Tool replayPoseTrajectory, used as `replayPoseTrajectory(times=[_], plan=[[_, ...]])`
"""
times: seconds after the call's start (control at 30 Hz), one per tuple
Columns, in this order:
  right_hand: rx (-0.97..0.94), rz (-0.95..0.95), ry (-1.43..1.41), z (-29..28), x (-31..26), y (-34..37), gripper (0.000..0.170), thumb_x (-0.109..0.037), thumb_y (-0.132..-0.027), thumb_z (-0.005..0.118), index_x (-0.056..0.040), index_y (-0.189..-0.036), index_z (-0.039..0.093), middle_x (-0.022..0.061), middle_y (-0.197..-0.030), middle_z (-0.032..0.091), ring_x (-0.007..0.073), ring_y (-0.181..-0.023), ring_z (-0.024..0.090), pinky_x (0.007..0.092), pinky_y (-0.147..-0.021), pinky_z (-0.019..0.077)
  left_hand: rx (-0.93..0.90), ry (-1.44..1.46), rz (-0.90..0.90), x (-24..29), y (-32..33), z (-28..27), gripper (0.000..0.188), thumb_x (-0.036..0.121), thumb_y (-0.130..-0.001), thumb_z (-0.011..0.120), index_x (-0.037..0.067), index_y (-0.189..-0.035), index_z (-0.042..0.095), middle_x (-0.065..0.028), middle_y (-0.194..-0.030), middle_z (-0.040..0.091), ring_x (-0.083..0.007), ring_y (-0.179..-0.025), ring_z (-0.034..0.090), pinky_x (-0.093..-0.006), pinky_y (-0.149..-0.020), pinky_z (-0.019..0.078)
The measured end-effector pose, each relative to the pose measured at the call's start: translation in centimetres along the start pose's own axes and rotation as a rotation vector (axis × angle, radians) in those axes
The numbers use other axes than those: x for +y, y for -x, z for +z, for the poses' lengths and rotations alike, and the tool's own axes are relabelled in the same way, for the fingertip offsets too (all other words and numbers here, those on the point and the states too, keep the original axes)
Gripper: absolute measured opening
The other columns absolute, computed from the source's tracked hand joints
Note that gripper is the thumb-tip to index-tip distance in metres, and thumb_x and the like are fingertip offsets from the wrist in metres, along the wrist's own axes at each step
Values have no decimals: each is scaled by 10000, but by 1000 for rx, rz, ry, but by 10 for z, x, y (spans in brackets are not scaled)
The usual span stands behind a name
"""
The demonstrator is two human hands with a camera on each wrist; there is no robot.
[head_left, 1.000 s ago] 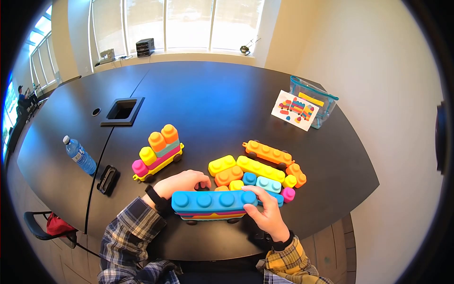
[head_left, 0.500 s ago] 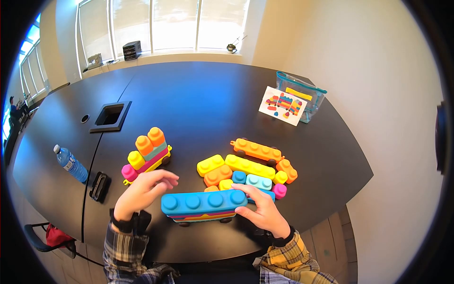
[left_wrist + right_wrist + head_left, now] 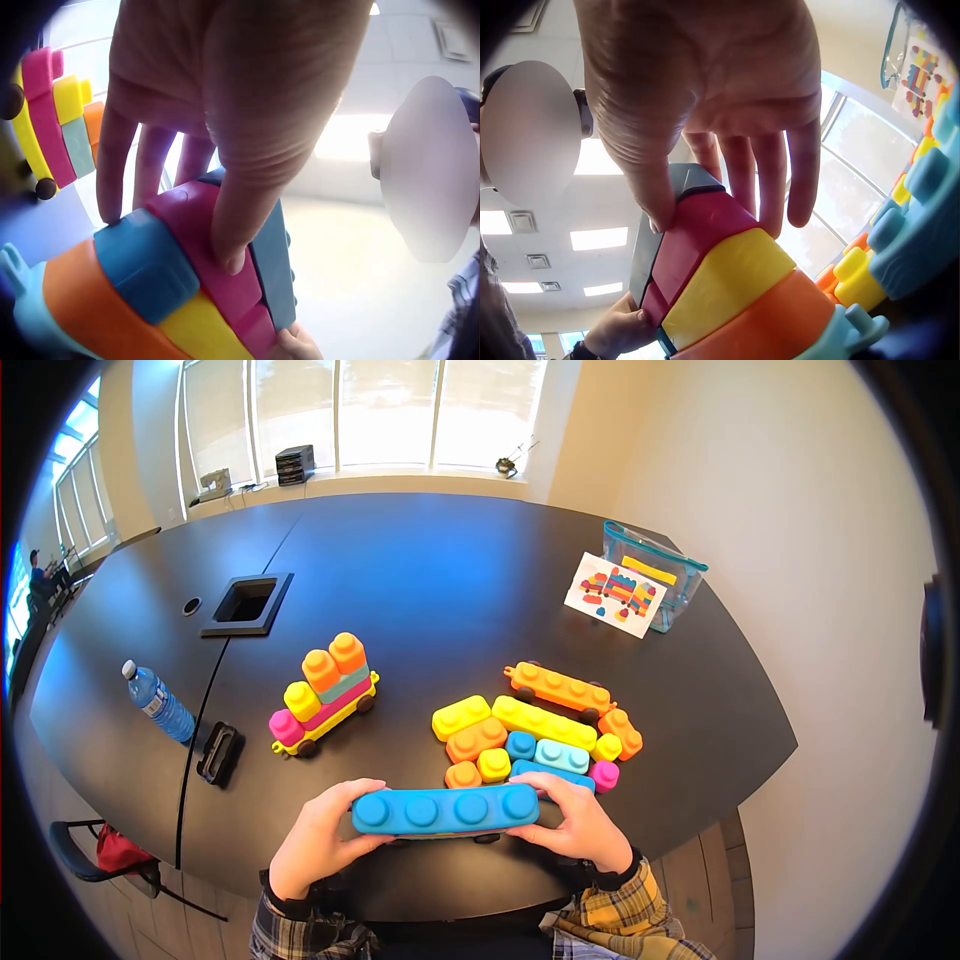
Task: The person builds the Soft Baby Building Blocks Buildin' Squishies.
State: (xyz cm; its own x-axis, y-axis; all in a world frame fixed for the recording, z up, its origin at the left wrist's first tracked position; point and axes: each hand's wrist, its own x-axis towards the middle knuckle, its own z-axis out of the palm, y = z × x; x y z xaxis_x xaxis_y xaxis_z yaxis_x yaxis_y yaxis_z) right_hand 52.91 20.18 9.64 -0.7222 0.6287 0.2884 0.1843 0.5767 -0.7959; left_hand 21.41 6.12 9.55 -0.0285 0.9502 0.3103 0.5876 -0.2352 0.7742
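- Sitting low in the centre of the head view, the block wagon (image 3: 446, 816) is showing its blue top bar (image 3: 446, 804) uppermost; whether its wheels (image 3: 487, 838) are bearing on the table (image 3: 420, 560), I cannot tell.
- Clamped on one end, the left hand (image 3: 322, 840) is pressing the magenta layer (image 3: 191, 211); the right hand (image 3: 578, 825) is pinching the opposite end.
- Uneven squeezing or twisting could, I judge, be prising the layers apart; one hand slipping could be setting the wagon tipping.
- Right of centre, loose blocks (image 3: 543, 722) are lying near the right hand; a careless forward swing could be scattering them.
- Left of centre, a stepped wagon (image 3: 325, 695) is standing apart, probably safe.
- Toward the upper right, a picture card (image 3: 614, 595) is resting before a clear pouch (image 3: 684, 592).
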Motion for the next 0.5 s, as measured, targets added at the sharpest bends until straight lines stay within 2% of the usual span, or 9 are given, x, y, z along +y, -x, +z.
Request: replayPoseTrajectory(times=[0.13, 0.5], plan=[[25, -59, 27, 3, 1, 1, 591, -138, -829, 898, -53, -1344, 620, 122, -1188, 715, 286, -1058, 708, 382, -949, 562, 27, 10, 21, 0, 3, 3, 642, 79, -742, 940, 54, -1302, 627, -145, -1183, 757, -316, -1115, 739, -405, -1007, 563], [26, -54, -8, 5, 5, -1, 579, -115, -838, 887, -60, -1347, 616, 127, -1214, 713, 293, -1089, 705, 380, -967, 563, 20, -11, 45, -6, 2, 3, 695, 93, -744, 944, 64, -1342, 590, -144, -1186, 746, -321, -1115, 736, -411, -995, 567]])
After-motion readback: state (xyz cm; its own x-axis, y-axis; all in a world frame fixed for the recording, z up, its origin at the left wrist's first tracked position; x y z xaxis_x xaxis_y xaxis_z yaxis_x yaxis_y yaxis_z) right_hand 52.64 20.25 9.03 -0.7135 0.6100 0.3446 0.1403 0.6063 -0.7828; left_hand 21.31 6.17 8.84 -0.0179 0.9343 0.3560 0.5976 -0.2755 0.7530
